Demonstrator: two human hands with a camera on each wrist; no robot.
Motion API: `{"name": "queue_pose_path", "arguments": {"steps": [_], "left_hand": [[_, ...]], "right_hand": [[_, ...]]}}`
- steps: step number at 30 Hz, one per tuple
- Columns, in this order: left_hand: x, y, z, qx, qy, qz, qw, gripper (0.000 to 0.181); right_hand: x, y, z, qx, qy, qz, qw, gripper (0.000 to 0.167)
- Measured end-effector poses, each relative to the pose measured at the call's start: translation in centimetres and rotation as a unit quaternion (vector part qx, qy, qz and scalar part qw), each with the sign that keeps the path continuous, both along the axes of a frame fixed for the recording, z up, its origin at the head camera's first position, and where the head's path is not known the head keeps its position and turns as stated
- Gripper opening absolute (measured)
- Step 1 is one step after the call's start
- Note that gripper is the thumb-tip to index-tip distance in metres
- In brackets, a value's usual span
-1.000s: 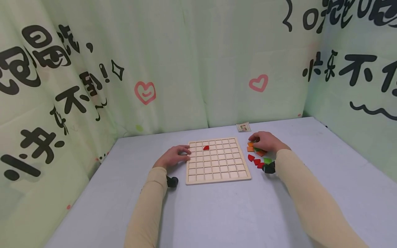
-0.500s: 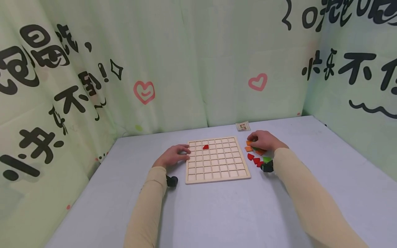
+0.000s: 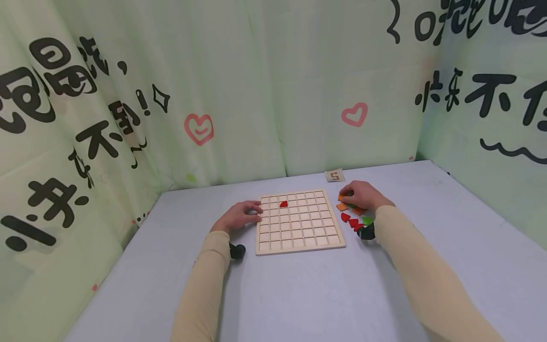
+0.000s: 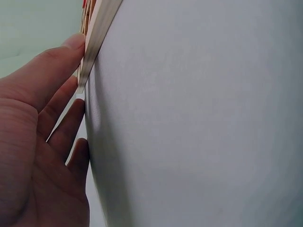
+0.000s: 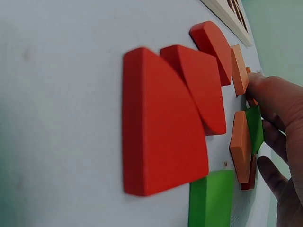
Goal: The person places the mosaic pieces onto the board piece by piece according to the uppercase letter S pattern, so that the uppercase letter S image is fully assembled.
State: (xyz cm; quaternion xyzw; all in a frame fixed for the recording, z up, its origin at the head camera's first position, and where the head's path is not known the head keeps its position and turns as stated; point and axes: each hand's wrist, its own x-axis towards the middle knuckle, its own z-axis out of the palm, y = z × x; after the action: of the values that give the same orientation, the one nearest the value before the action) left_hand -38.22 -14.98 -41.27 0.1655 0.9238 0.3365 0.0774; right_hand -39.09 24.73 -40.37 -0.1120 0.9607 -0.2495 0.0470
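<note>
A square wooden grid board (image 3: 299,221) lies on the table, with one red quarter-round block (image 3: 284,204) in a cell near its top. At the board's left edge my left hand (image 3: 239,214) rests with its thumb on the side and its fingers loosely extended, as the left wrist view shows. My right hand (image 3: 364,194) is over the loose blocks to the right, its thumb and forefinger pinching an orange block (image 3: 341,197), mostly hidden by the fingers. Another orange block (image 5: 239,70) lies beside the thumb. A green block (image 5: 254,128) and an orange block (image 5: 240,146) sit under the palm.
Several red curved-edge blocks (image 5: 173,127) lie nearer me, right of the board, touching a bright green block (image 5: 218,198). A small patterned card (image 3: 334,175) lies at the table's back edge. Green printed curtains (image 3: 265,95) stand behind the table.
The right hand has shifted slightly left. The loose orange block beside its fingers has turned and slid a little left. The left hand and board stay in place.
</note>
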Motion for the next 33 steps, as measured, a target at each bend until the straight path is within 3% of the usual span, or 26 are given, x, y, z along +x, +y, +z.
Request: {"name": "queue_pose_path", "arguments": {"steps": [14,26,33], "left_hand": [[-0.1,-0.2,-0.1,-0.002,0.001,-0.004,1.0000,0.020],[0.0,0.0,-0.1,-0.001,-0.005,0.006,1.0000,0.019],[0.1,0.1,0.1,-0.002,-0.001,0.004,1.0000,0.020]], "right_hand": [[-0.1,-1.0,-0.3,0.025,0.053,0.030,0.9978,0.036],[-0.3,-4.3,0.7,-0.019,0.048,0.037,0.9980,0.038],[-0.3,-6.0,1.0,-0.016,0.078,0.087,0.9930,0.033]]}}
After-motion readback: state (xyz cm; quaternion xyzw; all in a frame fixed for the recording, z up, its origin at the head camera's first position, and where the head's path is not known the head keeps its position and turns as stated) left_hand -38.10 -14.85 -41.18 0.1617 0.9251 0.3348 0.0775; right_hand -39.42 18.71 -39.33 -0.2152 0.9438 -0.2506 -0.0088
